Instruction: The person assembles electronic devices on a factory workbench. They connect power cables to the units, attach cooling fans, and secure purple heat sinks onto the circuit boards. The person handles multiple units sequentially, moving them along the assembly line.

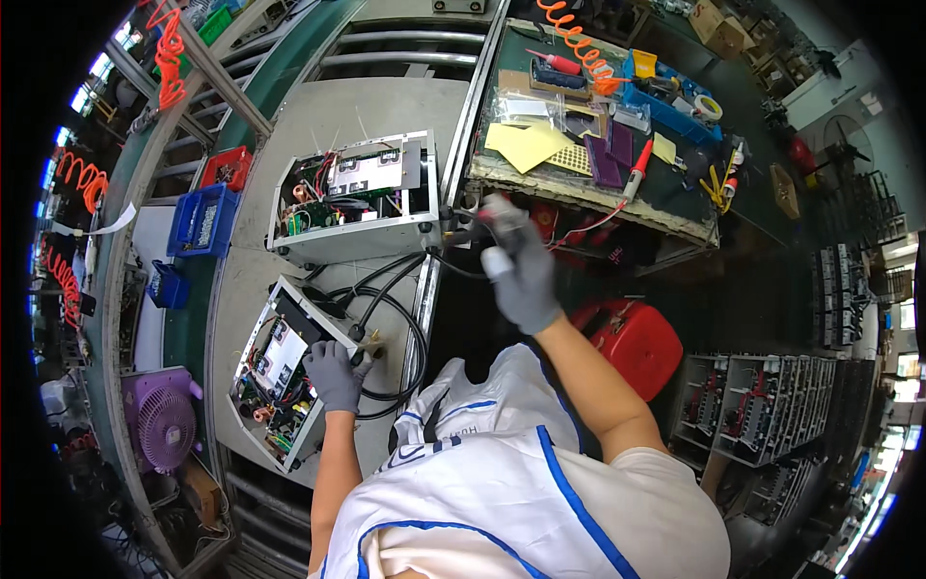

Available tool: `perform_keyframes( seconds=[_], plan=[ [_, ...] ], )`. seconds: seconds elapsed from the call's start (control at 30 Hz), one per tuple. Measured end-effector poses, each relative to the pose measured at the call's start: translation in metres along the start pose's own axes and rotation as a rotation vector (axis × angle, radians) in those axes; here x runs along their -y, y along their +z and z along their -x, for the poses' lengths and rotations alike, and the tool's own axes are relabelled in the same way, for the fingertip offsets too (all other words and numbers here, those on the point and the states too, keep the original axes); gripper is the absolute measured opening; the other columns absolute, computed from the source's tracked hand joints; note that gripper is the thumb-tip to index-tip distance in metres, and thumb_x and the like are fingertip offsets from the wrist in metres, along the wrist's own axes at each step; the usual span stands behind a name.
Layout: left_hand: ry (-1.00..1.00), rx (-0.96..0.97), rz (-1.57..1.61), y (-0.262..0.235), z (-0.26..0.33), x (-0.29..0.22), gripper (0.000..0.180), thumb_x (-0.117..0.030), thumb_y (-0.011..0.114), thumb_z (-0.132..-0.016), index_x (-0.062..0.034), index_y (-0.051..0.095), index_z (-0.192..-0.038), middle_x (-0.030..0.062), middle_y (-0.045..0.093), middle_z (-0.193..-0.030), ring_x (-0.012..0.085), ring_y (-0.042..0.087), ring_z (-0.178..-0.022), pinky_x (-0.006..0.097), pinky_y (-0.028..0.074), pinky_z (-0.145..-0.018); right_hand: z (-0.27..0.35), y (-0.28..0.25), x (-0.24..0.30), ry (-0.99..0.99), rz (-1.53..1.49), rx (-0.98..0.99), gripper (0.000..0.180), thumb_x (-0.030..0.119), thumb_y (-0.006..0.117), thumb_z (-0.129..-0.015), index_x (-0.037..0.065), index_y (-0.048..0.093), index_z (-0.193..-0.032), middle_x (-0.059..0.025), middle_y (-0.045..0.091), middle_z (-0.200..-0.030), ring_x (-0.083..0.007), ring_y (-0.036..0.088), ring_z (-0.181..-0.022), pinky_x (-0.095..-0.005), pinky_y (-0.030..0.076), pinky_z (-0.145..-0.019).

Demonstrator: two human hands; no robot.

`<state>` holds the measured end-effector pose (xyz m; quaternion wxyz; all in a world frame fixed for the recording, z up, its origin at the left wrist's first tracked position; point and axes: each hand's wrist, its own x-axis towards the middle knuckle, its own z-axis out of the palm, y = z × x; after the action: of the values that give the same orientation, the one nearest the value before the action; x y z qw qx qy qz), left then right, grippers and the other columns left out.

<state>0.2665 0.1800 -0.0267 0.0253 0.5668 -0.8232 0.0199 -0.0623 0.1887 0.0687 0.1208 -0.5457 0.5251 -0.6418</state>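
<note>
- My left hand [335,374], in a grey glove, rested on the right edge of the near open metal unit [280,376], fingers curled over its rim, gripping the casing.
- That unit sat tilted on the grey conveyor surface [318,106], its circuit boards and coloured wiring exposed on the side facing up.
- Black cables [386,289] looped from beside my left hand across the surface toward the second open unit [357,198], which stood farther away, well apart from the near one.
- My right hand [521,270], also gloved in grey, was raised by the right front corner of that far unit, closed around a dark tool [470,232] whose tip pointed at the unit's corner; what kind of tool, I could not tell, as it was blurred.
- To the right of my right hand stood a cluttered workbench [579,188] with yellow sheets [526,145], a red-handled soldering iron [637,169] and an orange coiled hose [579,43].
- Below the bench, near my right forearm, sat a red case [632,343].
- On my left, blue bins [201,220] and a red bin [227,166] lined the conveyor, and a purple fan [162,420] sat lower down.
</note>
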Motion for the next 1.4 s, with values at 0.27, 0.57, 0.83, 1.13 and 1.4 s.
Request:
perform_keyframes(
  seconds=[0.27,0.57,0.83,1.13,1.4],
  plan=[
    [-0.034,0.057,-0.041,-0.003,0.004,0.004,0.05,-0.033,0.076,-0.06,-0.0042,0.058,-0.096,0.0086,0.056,-0.094,0.0297,0.049,-0.1,0.044,0.037,-0.085,-0.009,-0.222,-0.186,0.89,-0.532,-0.516,0.027,0.028,0.054,-0.091,0.001,0.058,-0.088,-0.0147,0.064,-0.076,-0.0271,0.065,-0.069,-0.0453,0.056,-0.071],
    [-0.081,0.188,-0.133,0.008,0.016,0.019,0.066,-0.039,0.07,-0.072,0.0022,0.05,-0.12,0.0219,0.052,-0.121,0.0419,0.041,-0.119,0.05,0.032,-0.098,-0.03,-0.424,-0.317,0.728,1.534,-0.312,0.058,0.037,0.062,-0.084,0.003,0.049,-0.13,-0.0186,0.053,-0.127,-0.0311,0.049,-0.119,-0.0408,0.037,-0.1],
    [-0.21,0.062,-0.073,0.006,0.039,-0.014,0.059,-0.029,0.066,-0.081,0.005,0.045,-0.124,0.0237,0.044,-0.128,0.0416,0.04,-0.119,0.048,0.031,-0.102,0.178,-0.258,-0.305,0.651,0.571,0.013,0.014,0.011,0.054,-0.085,0.006,0.064,-0.093,-0.0118,0.063,-0.095,-0.0275,0.06,-0.092,-0.0369,0.047,-0.084],
    [0.292,0.312,0.411,0.147,0.068,-0.195,0.034,-0.029,0.063,-0.078,-0.0072,0.059,-0.104,0.0151,0.054,-0.101,0.0377,0.048,-0.099,0.049,0.039,-0.088,0.402,-0.127,-0.526,1.266,0.795,0.433,0.038,0.021,0.058,-0.08,0.008,0.059,-0.116,-0.0179,0.065,-0.106,-0.0341,0.062,-0.098,-0.0406,0.048,-0.088],
    [0.371,0.495,0.616,0.461,0.009,-0.258,0.03,-0.027,0.06,-0.083,-0.0072,0.06,-0.106,0.0127,0.057,-0.104,0.0334,0.051,-0.098,0.043,0.04,-0.085,0.377,-0.207,-0.768,0.653,1.281,0.206,0.057,0.017,0.059,-0.079,0.009,0.042,-0.133,-0.0182,0.04,-0.138,-0.0362,0.042,-0.126,-0.0428,0.039,-0.101]
  ],
)
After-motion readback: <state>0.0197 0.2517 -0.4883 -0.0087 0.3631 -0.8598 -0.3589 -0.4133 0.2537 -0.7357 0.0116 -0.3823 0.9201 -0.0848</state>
